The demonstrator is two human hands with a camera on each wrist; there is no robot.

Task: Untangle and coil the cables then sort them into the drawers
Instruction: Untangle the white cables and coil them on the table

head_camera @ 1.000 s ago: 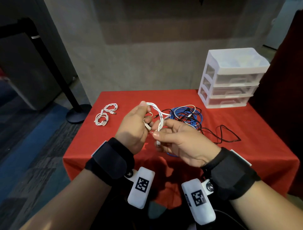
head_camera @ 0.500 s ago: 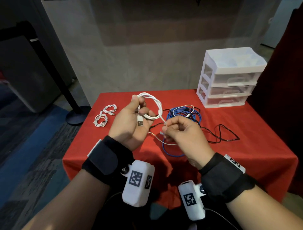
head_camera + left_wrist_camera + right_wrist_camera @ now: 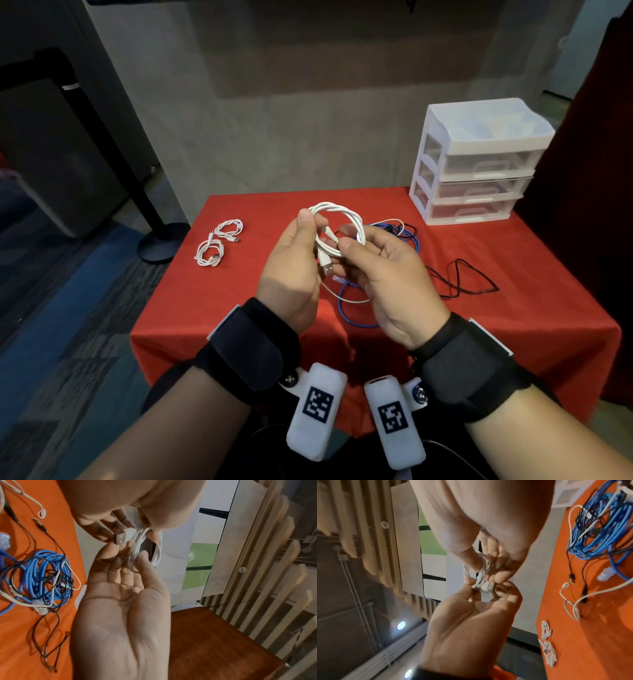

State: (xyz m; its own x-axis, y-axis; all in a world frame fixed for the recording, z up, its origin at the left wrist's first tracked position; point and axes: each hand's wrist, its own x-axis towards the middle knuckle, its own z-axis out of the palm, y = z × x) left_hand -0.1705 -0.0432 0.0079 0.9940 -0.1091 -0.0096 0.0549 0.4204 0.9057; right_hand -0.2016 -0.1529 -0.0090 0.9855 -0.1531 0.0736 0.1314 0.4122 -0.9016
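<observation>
A white USB cable (image 3: 346, 214), wound into a round coil, is held up over the red table (image 3: 513, 308) between both hands. My left hand (image 3: 308, 222) pinches the coil's left side with the thumb in front and the fingers behind; the left wrist view shows that left hand (image 3: 130, 558) against the loops (image 3: 158, 550). My right hand (image 3: 346, 240) pinches the coil's lower right with thumb and forefinger. The USB plug (image 3: 327, 269) hangs below the coil, and the right wrist view shows the plug (image 3: 488, 586) between the right hand's curled fingers (image 3: 508, 588).
A tangle of blue, black and thin white cables (image 3: 409, 236) lies behind the hands, and a black cable (image 3: 459, 281) trails to the right. Two small white coiled cables (image 3: 219, 241) lie at the table's left. A white three-drawer unit (image 3: 479, 164) stands at the back right, drawers closed.
My right hand has brought the loose end of the white cable up onto the coil. Both hands have drawn together, and the coil now stands as one round loop.
</observation>
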